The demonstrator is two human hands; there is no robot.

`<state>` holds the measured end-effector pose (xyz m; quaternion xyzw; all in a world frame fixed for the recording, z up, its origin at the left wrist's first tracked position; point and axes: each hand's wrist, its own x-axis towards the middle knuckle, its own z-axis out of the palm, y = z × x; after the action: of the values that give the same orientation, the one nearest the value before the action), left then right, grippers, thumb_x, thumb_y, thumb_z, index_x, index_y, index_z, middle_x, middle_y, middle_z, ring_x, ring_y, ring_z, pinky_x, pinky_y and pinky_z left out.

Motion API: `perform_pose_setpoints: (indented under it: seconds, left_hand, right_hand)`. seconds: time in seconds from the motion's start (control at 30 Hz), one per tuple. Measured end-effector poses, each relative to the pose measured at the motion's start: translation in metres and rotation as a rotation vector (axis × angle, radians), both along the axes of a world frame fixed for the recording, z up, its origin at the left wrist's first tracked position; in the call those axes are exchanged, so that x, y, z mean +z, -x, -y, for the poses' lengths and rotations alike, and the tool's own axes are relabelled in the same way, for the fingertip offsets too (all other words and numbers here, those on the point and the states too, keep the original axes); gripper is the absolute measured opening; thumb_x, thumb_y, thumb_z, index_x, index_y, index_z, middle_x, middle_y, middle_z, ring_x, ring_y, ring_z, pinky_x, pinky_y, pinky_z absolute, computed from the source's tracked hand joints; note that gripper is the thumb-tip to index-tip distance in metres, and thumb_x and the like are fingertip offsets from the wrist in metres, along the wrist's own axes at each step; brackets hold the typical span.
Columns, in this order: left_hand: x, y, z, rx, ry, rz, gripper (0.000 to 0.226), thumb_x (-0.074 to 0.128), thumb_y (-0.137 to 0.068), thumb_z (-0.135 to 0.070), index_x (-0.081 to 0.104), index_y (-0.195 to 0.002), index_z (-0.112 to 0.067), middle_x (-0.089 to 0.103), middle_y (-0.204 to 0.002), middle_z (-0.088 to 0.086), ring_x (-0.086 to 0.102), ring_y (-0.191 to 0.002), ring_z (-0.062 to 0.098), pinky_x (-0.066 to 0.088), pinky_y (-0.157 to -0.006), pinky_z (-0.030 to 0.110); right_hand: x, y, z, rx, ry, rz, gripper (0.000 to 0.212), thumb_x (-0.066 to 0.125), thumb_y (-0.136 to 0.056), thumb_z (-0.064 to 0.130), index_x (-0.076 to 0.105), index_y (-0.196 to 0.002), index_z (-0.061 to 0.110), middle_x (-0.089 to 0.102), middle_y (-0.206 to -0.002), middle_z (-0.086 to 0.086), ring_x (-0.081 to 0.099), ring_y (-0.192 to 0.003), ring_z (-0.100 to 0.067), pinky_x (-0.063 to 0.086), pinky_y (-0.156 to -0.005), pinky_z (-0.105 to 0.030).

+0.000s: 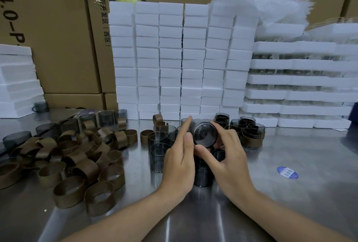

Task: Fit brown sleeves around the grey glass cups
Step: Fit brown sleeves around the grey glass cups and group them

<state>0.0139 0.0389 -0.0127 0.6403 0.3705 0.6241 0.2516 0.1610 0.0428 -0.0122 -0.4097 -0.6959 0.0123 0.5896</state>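
Note:
My right hand (228,156) holds a grey glass cup (205,134) tipped on its side, its round base facing me, thumb under it and fingers over the top. My left hand (181,161) rests against the cup's left side with fingers stretched out. No sleeve is visible on this cup. Bare grey cups (158,145) stand in a cluster under and to the left of my hands. A heap of brown sleeves (77,156) lies on the left of the steel table (290,193). Cups fitted with brown sleeves (251,135) stand at the right of the cluster.
Stacks of white foam blocks (174,57) and foam trays (300,87) line the back, with cardboard boxes (58,28) behind. More grey cups (105,118) stand at back left. A blue sticker (287,172) lies on the table to the right.

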Motion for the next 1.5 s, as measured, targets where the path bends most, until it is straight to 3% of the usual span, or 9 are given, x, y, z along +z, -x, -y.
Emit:
perform_pose_setpoints:
  seconds: [0.23,0.43,0.57,0.63,0.73,0.87,1.17,1.3,1.5]
  left_hand:
    - [0.0,0.0,-0.003,-0.017,0.024,-0.032,0.055,0.032,-0.111,-0.059,0.045,-0.161,-0.04,0.068,-0.102,-0.047,0.061,-0.116,-0.02,0.039,-0.097,0.002]
    - [-0.001,0.001,-0.003,-0.024,-0.01,-0.028,0.05,0.036,-0.109,-0.063,0.04,-0.158,-0.06,0.063,-0.096,-0.042,0.06,-0.104,-0.022,0.043,-0.095,0.005]
    - [0.004,0.002,0.004,-0.033,-0.08,-0.038,0.048,0.043,-0.111,-0.051,0.038,-0.158,-0.061,0.052,-0.154,-0.033,0.047,-0.147,-0.004,0.04,-0.119,0.029]
    - [0.005,0.001,0.006,-0.046,-0.091,-0.059,0.056,0.051,-0.109,-0.041,0.034,-0.158,-0.063,0.048,-0.162,-0.025,0.047,-0.15,0.006,0.042,-0.12,0.036]
    - [0.002,0.0,0.005,-0.044,-0.103,-0.09,0.064,0.056,-0.107,-0.046,0.027,-0.161,-0.064,0.065,-0.136,-0.026,0.064,-0.126,0.004,0.051,-0.103,0.021]
    - [0.003,-0.002,0.004,-0.041,-0.078,-0.022,0.066,0.056,-0.102,-0.06,0.029,-0.162,-0.061,0.07,-0.1,-0.005,0.069,-0.091,0.027,0.06,-0.083,0.036]
    - [0.0,0.0,0.003,-0.102,-0.087,0.037,0.051,0.058,-0.105,-0.048,0.045,-0.154,-0.046,0.074,-0.124,-0.016,0.074,-0.109,0.014,0.056,-0.093,0.02]
    - [-0.002,0.0,0.0,-0.103,-0.016,0.076,0.068,0.057,-0.1,-0.064,0.04,-0.162,-0.044,0.074,-0.127,-0.021,0.069,-0.124,0.008,0.054,-0.105,0.032]
    - [0.005,-0.001,0.0,-0.118,0.033,0.167,0.07,0.06,-0.097,-0.07,0.059,-0.153,-0.028,0.076,-0.13,-0.009,0.069,-0.127,0.01,0.053,-0.112,0.044]
  right_hand:
    - [0.001,0.0,0.001,0.005,-0.008,-0.035,0.073,0.058,-0.092,0.082,0.058,-0.148,0.034,0.048,-0.103,0.025,0.058,-0.096,-0.009,0.044,-0.082,-0.01]
    - [0.0,0.0,0.001,0.063,0.016,-0.054,0.066,0.072,-0.089,0.069,0.05,-0.148,0.049,0.058,-0.115,0.024,0.066,-0.103,-0.011,0.052,-0.084,-0.017]
    - [-0.004,0.0,-0.001,0.118,0.038,-0.05,0.068,0.077,-0.087,0.057,0.044,-0.146,0.057,0.065,-0.128,0.022,0.072,-0.108,-0.011,0.061,-0.089,-0.039]
    - [-0.004,-0.001,0.0,0.121,0.062,-0.032,0.072,0.075,-0.088,0.057,0.04,-0.151,0.059,0.061,-0.138,0.028,0.069,-0.119,-0.007,0.059,-0.096,-0.039]
    - [-0.002,-0.004,0.0,0.128,0.036,0.038,0.069,0.066,-0.098,0.051,0.036,-0.159,0.06,0.052,-0.153,0.032,0.054,-0.14,0.002,0.05,-0.106,-0.029]
    - [0.0,-0.002,0.003,0.088,0.007,0.143,0.053,0.052,-0.105,0.053,0.04,-0.154,0.068,0.044,-0.158,0.022,0.053,-0.14,-0.001,0.056,-0.106,-0.04]
    - [-0.004,-0.003,-0.003,0.103,0.074,-0.023,0.075,0.067,-0.094,0.059,0.038,-0.162,0.053,0.068,-0.124,0.023,0.07,-0.112,-0.011,0.057,-0.096,-0.032]
    - [0.0,-0.003,-0.003,0.108,-0.022,0.019,0.073,0.071,-0.094,0.045,0.041,-0.16,0.056,0.053,-0.134,0.025,0.068,-0.106,-0.011,0.049,-0.09,-0.012]
    - [-0.005,-0.004,-0.008,0.021,-0.15,0.202,0.09,0.08,-0.091,0.008,0.045,-0.153,0.063,0.035,-0.148,0.024,0.054,-0.113,-0.006,0.051,-0.094,-0.021]
